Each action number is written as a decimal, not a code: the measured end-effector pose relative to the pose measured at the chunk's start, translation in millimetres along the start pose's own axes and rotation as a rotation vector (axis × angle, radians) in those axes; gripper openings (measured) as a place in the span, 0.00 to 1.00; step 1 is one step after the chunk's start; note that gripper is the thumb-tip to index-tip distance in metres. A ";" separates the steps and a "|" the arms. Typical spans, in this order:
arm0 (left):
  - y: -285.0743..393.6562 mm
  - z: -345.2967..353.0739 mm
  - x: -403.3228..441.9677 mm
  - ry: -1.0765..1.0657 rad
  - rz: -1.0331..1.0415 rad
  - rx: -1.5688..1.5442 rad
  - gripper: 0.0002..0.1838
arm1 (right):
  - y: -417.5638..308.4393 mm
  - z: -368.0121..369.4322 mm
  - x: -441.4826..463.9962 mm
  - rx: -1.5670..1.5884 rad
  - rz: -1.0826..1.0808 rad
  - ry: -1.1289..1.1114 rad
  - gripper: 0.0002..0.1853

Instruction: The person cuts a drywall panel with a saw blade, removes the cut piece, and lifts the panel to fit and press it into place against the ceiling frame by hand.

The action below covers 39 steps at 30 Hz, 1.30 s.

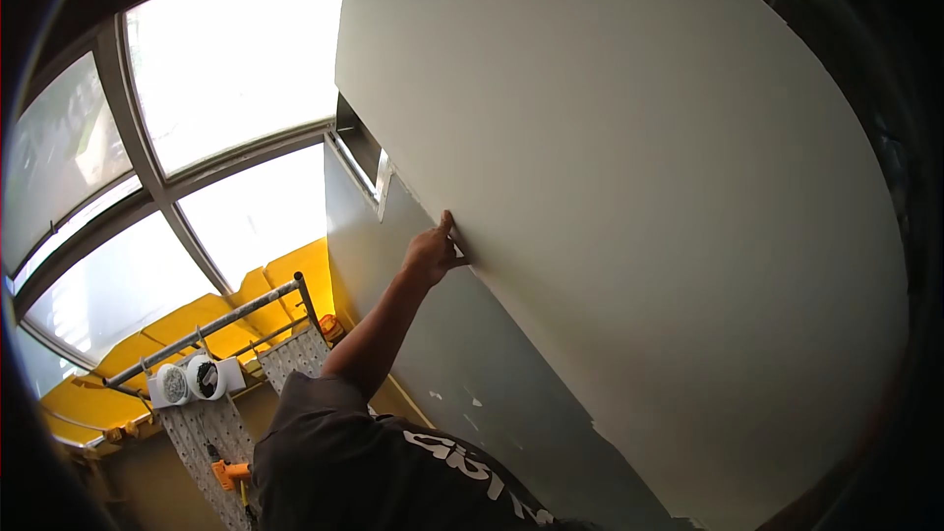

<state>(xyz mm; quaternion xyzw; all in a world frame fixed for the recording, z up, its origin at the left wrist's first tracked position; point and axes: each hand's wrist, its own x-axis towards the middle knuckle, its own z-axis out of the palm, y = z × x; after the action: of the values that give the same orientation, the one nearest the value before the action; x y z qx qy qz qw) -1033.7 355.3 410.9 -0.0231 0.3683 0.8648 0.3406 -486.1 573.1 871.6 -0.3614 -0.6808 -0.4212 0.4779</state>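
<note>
A large pale, flat board (629, 157) fills the upper right, its edge running slantwise across a grey wall surface (433, 334). From the lower left my left arm stretches up in a dark sleeve. At the board's edge is my left hand (431, 251), its index finger stretched out and its thumb apart, both touching near the edge. The other fingers look partly curled and are hard to make out. Just beyond the hand, a metal-edged opening (362, 147) shows between board and wall. My right hand is out of sight.
At lower left, perforated metal scaffold planks (202, 428) carry an orange power drill (231, 473) and two white tubs (174, 385) of small pieces. A metal guardrail (211, 323) and yellow sheeting (295, 270) stand before bright framed windows (246, 59).
</note>
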 end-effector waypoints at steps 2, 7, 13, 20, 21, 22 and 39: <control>3.1 -1.4 13.9 0.019 -0.011 0.012 0.25 | 5.9 11.6 2.3 0.002 -0.073 0.032 0.34; -5.4 -1.5 16.1 0.078 -0.027 -0.023 0.24 | 15.3 19.1 -0.1 -0.051 -0.183 0.051 0.34; 3.1 -14.7 27.0 0.086 -0.003 0.022 0.24 | -32.3 4.8 11.9 0.040 -0.097 -0.002 0.36; 25.8 -20.9 42.7 0.028 -0.019 0.063 0.24 | -53.8 11.8 18.7 -0.135 0.003 -0.010 0.40; 28.0 -21.3 44.0 0.023 -0.031 0.050 0.23 | -60.9 10.6 20.4 -0.111 0.038 -0.011 0.41; 31.6 -21.5 45.8 0.018 -0.042 0.038 0.23 | -57.1 12.8 22.3 -0.094 0.015 -0.001 0.41; 39.9 -142.2 147.3 -0.238 0.341 0.462 0.27 | -23.2 51.4 7.4 -0.058 -0.031 0.169 0.38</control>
<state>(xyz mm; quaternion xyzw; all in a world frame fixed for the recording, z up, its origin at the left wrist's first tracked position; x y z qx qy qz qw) -1200.8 326.9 289.3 0.2186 0.5111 0.7995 0.2276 -526.7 612.1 863.7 -0.3276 -0.6312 -0.4770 0.5165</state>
